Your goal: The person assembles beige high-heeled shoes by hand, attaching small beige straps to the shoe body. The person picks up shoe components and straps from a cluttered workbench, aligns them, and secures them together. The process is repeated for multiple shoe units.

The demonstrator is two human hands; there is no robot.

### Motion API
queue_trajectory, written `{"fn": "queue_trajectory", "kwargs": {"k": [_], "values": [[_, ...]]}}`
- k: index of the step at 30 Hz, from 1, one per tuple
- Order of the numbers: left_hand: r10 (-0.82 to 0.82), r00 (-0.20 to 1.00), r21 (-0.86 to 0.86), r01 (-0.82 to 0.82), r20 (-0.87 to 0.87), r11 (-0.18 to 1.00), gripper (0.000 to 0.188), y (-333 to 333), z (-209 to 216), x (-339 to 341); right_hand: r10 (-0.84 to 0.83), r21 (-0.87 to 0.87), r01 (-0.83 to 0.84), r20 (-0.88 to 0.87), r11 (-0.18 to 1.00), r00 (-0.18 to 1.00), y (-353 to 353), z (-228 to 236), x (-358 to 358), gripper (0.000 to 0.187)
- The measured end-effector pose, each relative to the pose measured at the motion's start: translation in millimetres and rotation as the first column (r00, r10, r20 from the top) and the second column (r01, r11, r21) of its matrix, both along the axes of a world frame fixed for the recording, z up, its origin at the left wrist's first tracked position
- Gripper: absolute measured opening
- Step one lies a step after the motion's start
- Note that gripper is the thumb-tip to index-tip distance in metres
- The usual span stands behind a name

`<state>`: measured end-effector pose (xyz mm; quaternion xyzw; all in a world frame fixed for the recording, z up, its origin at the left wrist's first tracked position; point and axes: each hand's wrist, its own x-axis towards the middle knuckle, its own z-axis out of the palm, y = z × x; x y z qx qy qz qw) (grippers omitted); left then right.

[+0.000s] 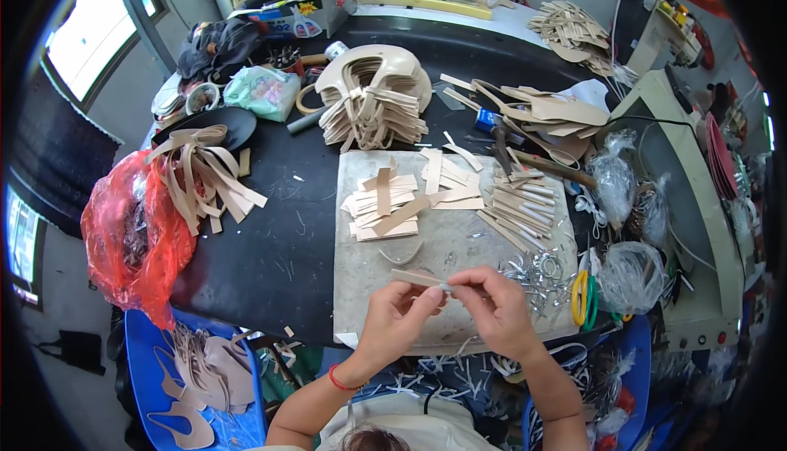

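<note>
Over the grey work board (365,287), left hand (395,318) and right hand (496,307) both pinched on one tan strip (416,277), wrists raised.

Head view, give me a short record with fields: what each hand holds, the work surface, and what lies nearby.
left hand: pinches near end of thin beige leather strap
right hand: fingers pinch same strap's other end
surface: grey rectangular work board on black table
on board: stacked beige leather strips, pile of small silver metal buckles
left edge: red plastic bag

Head-worn fisheye, steeply downward, close
</note>
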<state>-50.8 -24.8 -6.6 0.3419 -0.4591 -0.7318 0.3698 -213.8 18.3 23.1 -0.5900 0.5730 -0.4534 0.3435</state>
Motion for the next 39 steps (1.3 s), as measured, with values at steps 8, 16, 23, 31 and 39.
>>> {"fn": "queue_trajectory", "kwargs": {"k": [8, 16, 23, 31, 39], "values": [[0.273, 0.94, -0.487, -0.145, 0.203, 0.862, 0.005, 11.1, 0.9, 7.0, -0.039, -0.394, -0.266, -0.617, 0.88, 0.786, -0.8, 9.6, 9.6, 0.024], [0.32, 0.834, -0.633, 0.045, 0.45, 0.773, 0.004, 22.3, 24.1, 18.4, 0.115, -0.351, -0.411, -0.627, 0.841, 0.771, 3.8, -3.9, 14.3, 0.022], [0.315, 0.892, -0.487, -0.128, 0.324, 0.864, 0.001, 32.4, 4.4, 21.5, 0.046, -0.391, -0.163, -0.291, 0.906, 0.956, 8.7, -18.1, 29.3, 0.019], [0.303, 0.935, -0.28, -0.246, 0.183, 0.928, 0.007, 20.9, 19.3, 25.5, -0.211, 0.086, 0.237, 0.79, 0.968, 0.576, 14.8, -11.4, 4.5, 0.01], [0.179, 0.966, -0.318, -0.113, 0.188, 0.941, 0.004, 31.3, 12.6, 15.4, -0.223, -0.275, 0.214, 0.0, 0.937, 0.975, 27.6, -3.6, 39.6, 0.022]]}}
